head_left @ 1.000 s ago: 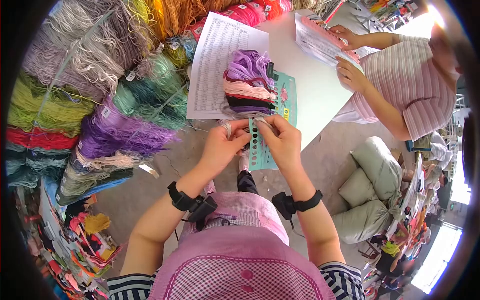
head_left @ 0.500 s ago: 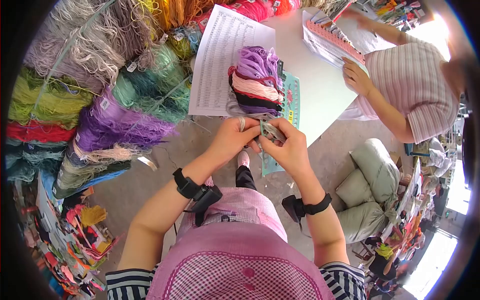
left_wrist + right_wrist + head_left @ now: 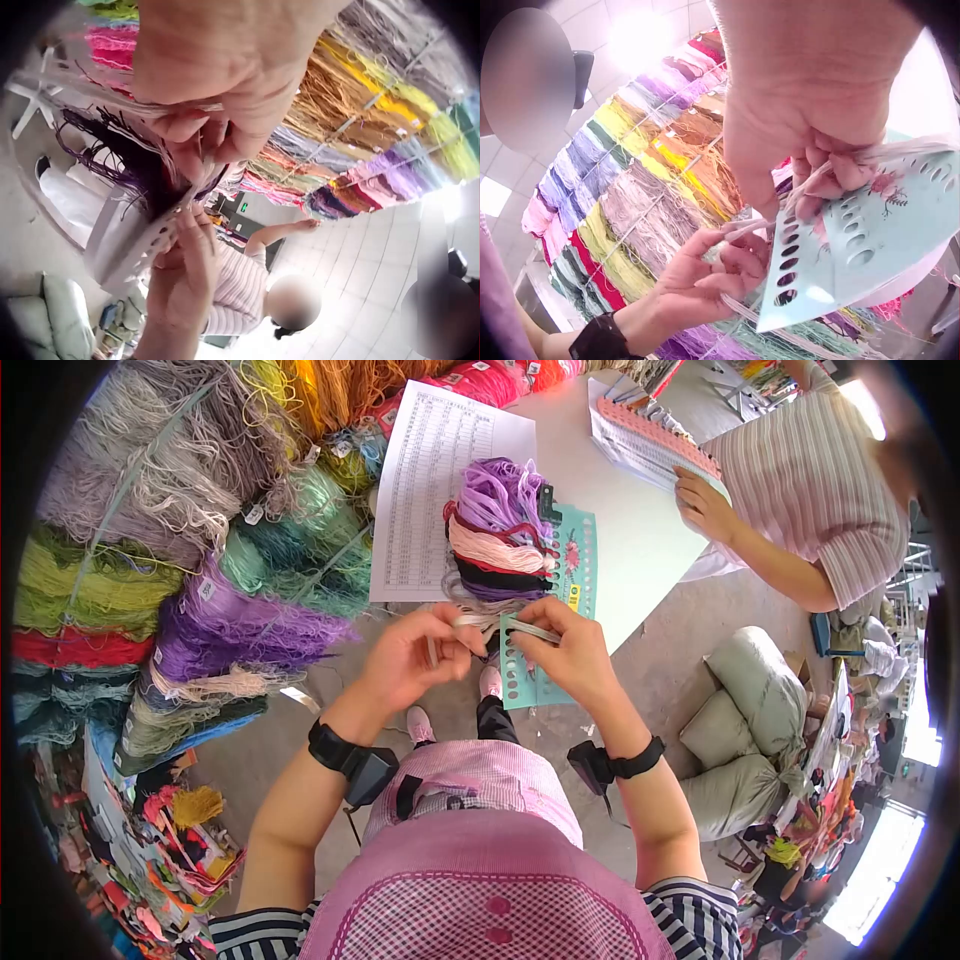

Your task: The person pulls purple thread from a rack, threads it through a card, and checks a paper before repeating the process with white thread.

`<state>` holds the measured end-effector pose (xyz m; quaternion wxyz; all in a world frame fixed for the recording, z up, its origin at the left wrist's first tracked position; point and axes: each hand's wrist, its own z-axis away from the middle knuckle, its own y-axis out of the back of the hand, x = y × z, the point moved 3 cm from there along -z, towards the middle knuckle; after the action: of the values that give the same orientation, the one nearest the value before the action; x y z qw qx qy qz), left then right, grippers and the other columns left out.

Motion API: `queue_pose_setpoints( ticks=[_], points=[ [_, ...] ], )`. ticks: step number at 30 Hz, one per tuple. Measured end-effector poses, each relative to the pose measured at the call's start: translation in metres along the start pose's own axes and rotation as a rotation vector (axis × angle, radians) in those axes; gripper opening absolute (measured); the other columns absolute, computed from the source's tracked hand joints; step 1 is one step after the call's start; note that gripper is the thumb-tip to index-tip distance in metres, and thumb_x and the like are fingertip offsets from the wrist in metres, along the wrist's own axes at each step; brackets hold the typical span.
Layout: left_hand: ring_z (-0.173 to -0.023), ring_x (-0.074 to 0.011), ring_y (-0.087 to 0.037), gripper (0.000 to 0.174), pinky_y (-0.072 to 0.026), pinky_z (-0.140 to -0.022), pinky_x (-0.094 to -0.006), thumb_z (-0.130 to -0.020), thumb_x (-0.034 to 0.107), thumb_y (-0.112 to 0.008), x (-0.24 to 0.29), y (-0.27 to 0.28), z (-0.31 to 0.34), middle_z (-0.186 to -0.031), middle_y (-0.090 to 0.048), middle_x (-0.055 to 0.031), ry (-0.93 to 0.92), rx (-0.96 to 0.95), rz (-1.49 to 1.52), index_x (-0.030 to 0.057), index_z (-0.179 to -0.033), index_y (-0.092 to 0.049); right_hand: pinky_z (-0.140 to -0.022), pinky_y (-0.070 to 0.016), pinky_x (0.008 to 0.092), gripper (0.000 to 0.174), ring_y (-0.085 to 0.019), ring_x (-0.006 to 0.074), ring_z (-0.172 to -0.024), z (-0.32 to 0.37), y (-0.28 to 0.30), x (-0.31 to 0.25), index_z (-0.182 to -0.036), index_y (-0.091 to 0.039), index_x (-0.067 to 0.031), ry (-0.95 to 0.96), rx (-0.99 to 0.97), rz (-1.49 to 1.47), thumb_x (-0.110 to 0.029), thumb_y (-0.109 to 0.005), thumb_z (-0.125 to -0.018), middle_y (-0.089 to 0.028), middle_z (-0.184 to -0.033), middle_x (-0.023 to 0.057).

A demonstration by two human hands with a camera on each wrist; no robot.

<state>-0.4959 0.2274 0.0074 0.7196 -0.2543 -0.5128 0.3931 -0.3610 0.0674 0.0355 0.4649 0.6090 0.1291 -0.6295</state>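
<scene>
A pale grey skein of thread [image 3: 470,619] runs through my left hand [image 3: 408,655], whose curled fingers grip it just left of a teal card. That punched thread card [image 3: 832,262] has rows of round holes and printed flowers. At the card's holed edge, my right hand [image 3: 572,658] pinches a pale strand [image 3: 907,150] between thumb and fingers. Purple, pink, red and black thread hanks [image 3: 500,535] hang from the card's far part, beyond my hands. In the right wrist view, left fingertips [image 3: 742,232] sit close beside the holed edge.
Under the hanks lies a printed sheet [image 3: 415,490] on the white table [image 3: 640,540]. A black clip [image 3: 548,503] sits by the hanks. Bundles of coloured thread [image 3: 150,470] are heaped at left. Across the table, another person's hand [image 3: 703,505] rests by a pink card [image 3: 655,432]. Stuffed sacks [image 3: 750,700] stand at right.
My left hand has drawn away to the left from the card's edge, with thread stretched from it. The right hand stays at the card. The other person's far arm has pulled back from the pink card.
</scene>
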Motion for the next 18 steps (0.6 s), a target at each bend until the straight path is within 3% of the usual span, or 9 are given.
queue_pose_setpoints(
  ticks=[1, 2, 3, 5, 6, 10, 14, 16, 18],
  points=[
    [-0.063, -0.0131, -0.068, 0.04, -0.0328, -0.039, -0.0188, -0.085, 0.005, -0.049, 0.008, -0.018, 0.004, -0.092, -0.071, -0.0154, 0.08, -0.159, -0.054, -0.0019, -0.124, -0.057, -0.054, -0.0405, 0.0232, 0.033, -0.05, 0.0057, -0.058, -0.001, 0.0, -0.001, -0.101, -0.058, -0.0024, 0.025, 0.021, 0.052, -0.011, -0.076, -0.075, -0.059, -0.067, 0.0012],
    [-0.068, -0.0137, -0.068, 0.049, -0.036, -0.041, -0.0194, -0.084, 0.005, -0.049, 0.016, -0.039, 0.005, -0.093, -0.069, -0.013, 0.21, -0.104, -0.333, -0.002, -0.133, -0.05, -0.053, -0.0401, 0.0236, 0.035, -0.05, 0.0064, -0.058, 0.0, 0.0, -0.001, -0.102, -0.057, -0.0032, 0.049, 0.04, 0.104, -0.012, -0.077, -0.075, -0.058, -0.067, 0.0015],
    [-0.068, -0.0137, -0.068, 0.049, -0.036, -0.041, -0.0194, -0.084, 0.005, -0.049, 0.007, -0.044, -0.002, -0.093, -0.069, -0.013, 0.209, -0.102, -0.33, -0.002, -0.133, -0.05, -0.053, -0.0401, 0.0236, 0.035, -0.05, 0.0064, -0.058, 0.001, 0.001, -0.005, -0.102, -0.057, -0.0032, 0.048, 0.037, 0.105, -0.012, -0.077, -0.075, -0.058, -0.067, 0.0015],
    [-0.073, -0.0128, -0.069, 0.043, -0.0368, -0.042, -0.0193, -0.085, 0.004, -0.048, -0.015, -0.042, -0.018, -0.092, -0.066, -0.0083, 0.066, -0.145, -0.747, 0.0003, -0.128, -0.052, -0.057, -0.0454, 0.032, 0.044, -0.06, 0.0195, -0.061, 0.003, 0.005, -0.016, -0.106, -0.051, -0.0033, 0.034, 0.105, 0.192, -0.025, -0.077, -0.077, -0.059, -0.066, 0.0084],
    [-0.071, -0.0092, -0.066, 0.03, -0.037, -0.046, -0.0193, -0.089, 0.009, -0.054, -0.022, -0.039, -0.025, -0.089, -0.066, -0.0035, 0.078, -0.107, -0.656, 0.0047, -0.118, -0.057, -0.057, -0.0454, 0.032, 0.044, -0.06, 0.0195, -0.061, 0.002, 0.005, -0.011, -0.106, -0.051, -0.0033, 0.034, 0.102, 0.193, -0.025, -0.077, -0.077, -0.059, -0.066, 0.0084],
    [-0.071, -0.002, -0.055, 0.025, -0.032, -0.056, -0.0182, -0.09, 0.028, -0.066, -0.002, -0.028, -0.009, -0.088, -0.062, 0.0039, 0.049, 0.079, -0.817, 0.0089, -0.106, -0.061, -0.059, -0.0451, 0.033, 0.041, -0.061, 0.021, -0.063, 0.0, 0.008, -0.003, -0.107, -0.048, -0.004, 0.021, -0.052, 0.13, -0.036, -0.066, -0.088, -0.06, -0.067, 0.0098],
    [-0.063, -0.003, -0.043, 0.03, -0.031, -0.051, -0.0187, -0.093, 0.033, -0.062, 0.023, 0.005, 0.053, -0.083, -0.057, 0.0016, -0.046, 0.403, -0.519, 0.0067, -0.107, -0.062, -0.062, -0.0456, 0.0351, 0.04, -0.062, 0.0229, -0.065, 0.0, 0.008, -0.001, -0.106, -0.051, -0.005, 0.009, -0.053, 0.027, -0.043, -0.056, -0.094, -0.06, -0.068, 0.0102],
    [-0.06, -0.0043, -0.04, 0.026, -0.0287, -0.046, -0.0187, -0.094, 0.032, -0.059, 0.035, 0.025, 0.085, -0.081, -0.055, 0.0016, -0.156, 0.558, -0.203, 0.0069, -0.101, -0.061, -0.062, -0.0455, 0.0359, 0.039, -0.062, 0.0239, -0.065, 0.001, 0.006, 0.002, -0.109, -0.052, -0.0077, 0.011, -0.028, 0.031, -0.043, -0.056, -0.093, -0.06, -0.067, 0.0096],
    [-0.055, -0.0057, -0.037, 0.026, -0.0256, -0.042, -0.0188, -0.098, 0.03, -0.053, 0.056, 0.03, 0.118, -0.071, -0.047, 0.0021, -0.285, 0.629, 0.108, 0.0092, -0.083, -0.054, -0.063, -0.0454, 0.0368, 0.038, -0.061, 0.0249, -0.064, 0.004, 0.004, -0.003, -0.111, -0.054, -0.0103, 0.014, -0.004, 0.035, -0.044, -0.056, -0.093, -0.059, -0.066, 0.009]
  ],
)
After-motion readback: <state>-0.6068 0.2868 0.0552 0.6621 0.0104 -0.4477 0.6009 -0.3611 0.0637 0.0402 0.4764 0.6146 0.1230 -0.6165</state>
